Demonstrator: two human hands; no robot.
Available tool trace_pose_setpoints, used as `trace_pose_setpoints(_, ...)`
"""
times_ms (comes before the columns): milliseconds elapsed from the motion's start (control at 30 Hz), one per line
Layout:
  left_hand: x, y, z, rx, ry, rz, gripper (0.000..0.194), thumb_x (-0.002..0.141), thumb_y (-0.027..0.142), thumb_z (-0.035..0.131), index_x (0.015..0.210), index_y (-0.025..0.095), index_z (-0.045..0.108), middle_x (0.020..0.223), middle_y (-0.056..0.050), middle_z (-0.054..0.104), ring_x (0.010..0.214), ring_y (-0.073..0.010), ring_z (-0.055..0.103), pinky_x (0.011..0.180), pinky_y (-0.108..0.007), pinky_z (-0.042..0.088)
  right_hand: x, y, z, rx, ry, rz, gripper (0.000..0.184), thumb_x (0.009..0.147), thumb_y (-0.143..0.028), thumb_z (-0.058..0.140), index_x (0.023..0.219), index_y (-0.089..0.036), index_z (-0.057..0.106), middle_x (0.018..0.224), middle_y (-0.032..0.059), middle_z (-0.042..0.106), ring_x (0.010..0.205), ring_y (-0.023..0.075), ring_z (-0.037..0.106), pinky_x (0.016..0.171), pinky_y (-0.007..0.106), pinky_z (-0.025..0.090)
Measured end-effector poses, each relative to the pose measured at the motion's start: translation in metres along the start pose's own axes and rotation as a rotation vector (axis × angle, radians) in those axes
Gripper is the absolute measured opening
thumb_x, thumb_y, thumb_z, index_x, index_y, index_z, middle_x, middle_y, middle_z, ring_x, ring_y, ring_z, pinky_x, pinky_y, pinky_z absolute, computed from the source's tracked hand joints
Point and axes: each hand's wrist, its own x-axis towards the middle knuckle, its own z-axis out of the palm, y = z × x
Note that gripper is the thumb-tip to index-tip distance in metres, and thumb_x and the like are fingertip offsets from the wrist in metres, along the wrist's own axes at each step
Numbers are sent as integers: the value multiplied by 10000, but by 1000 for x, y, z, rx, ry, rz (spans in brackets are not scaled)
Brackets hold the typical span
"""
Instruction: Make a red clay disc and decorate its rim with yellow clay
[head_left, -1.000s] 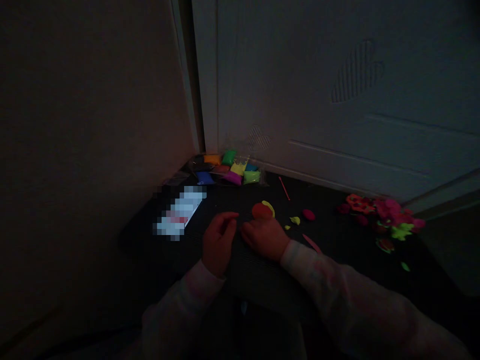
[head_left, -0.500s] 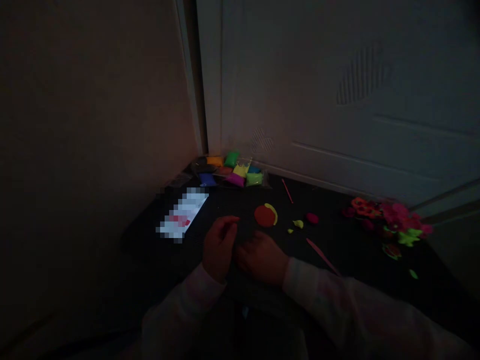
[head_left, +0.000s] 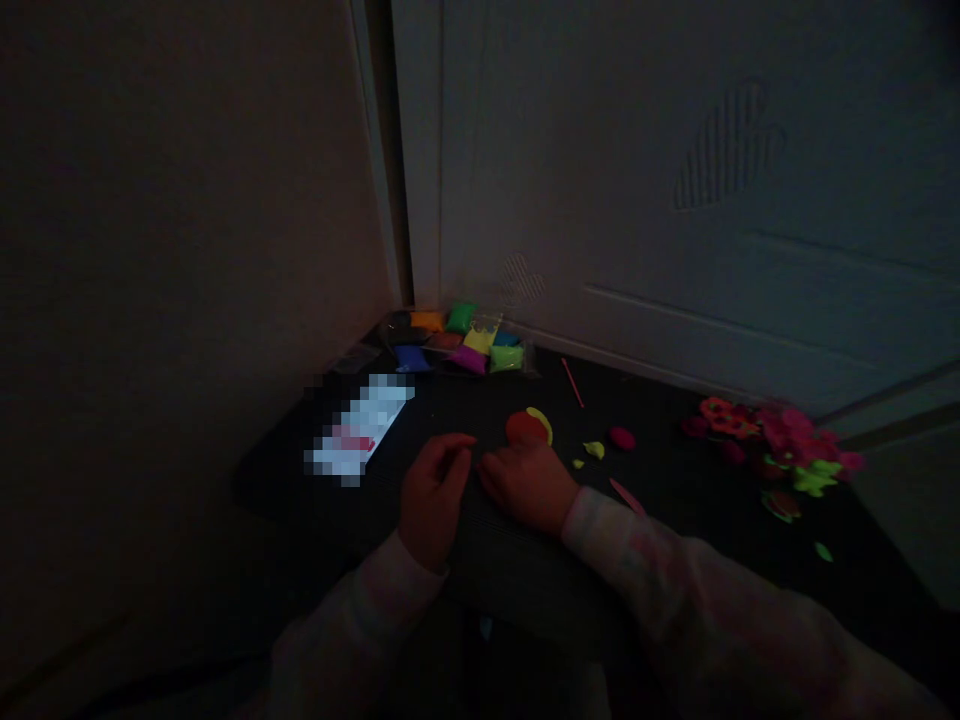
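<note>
My left hand (head_left: 433, 508) is above the front of the dark table, its fingers curved and its thumb close to the index finger. Anything between them is too dark to make out. Close by on the right, my right hand (head_left: 529, 487) is closed with its fingers curled down, and what they hold, if anything, is hidden. Just beyond it lies a flat orange-red clay disc (head_left: 523, 427) with a yellow clay strip (head_left: 543, 424) along its right edge. My right knuckles cover the disc's near edge in this view.
Yellow clay scraps (head_left: 594, 450) and a magenta clay lump (head_left: 622, 438) lie to the right. Pink tools (head_left: 572, 382) are near them. Bagged coloured clay (head_left: 470, 358) lies at the back, a lit phone (head_left: 367, 425) left, bright clay flowers (head_left: 791, 432) right. Walls close the rear.
My right hand has moved up and slightly forward, now overlapping the disc's near edge. My left hand has barely shifted. The view has moved a little.
</note>
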Motion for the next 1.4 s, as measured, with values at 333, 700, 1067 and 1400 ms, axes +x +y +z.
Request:
trace_pose_setpoints(333,-1,0,-1,21,7,26,149,703,190,467,815,185,565,808,-6,574,754,-122,523,676,-233,404,-3,-4,-2,35,-28,-46,252,808,-262,308,718,-166,524,629,32,599,566,129,517,559,281,240)
trace_pose_setpoints(700,-2,0,-1,1,2,32,142,713,176,463,820,188,556,807,2,568,756,-111,520,682,-224,403,-7,-14,0,73,-3,-102,238,792,-255,325,689,-162,518,609,28,583,545,118,498,553,280,244)
trace_pose_setpoints(1067,-2,3,-1,-41,1,-8,145,702,204,488,824,191,566,811,3,576,740,-111,523,659,-221,410,-14,23,-43,253,294,329,358,830,-343,267,584,-161,454,497,-27,448,462,69,387,473,211,238)
trace_pose_setpoints(1400,-2,2,-1,-20,16,10,150,702,180,476,825,185,562,816,-1,573,740,-110,523,660,-224,416,-2,4,2,-47,80,-18,315,824,-268,276,688,-149,534,597,40,584,552,116,492,572,274,228)
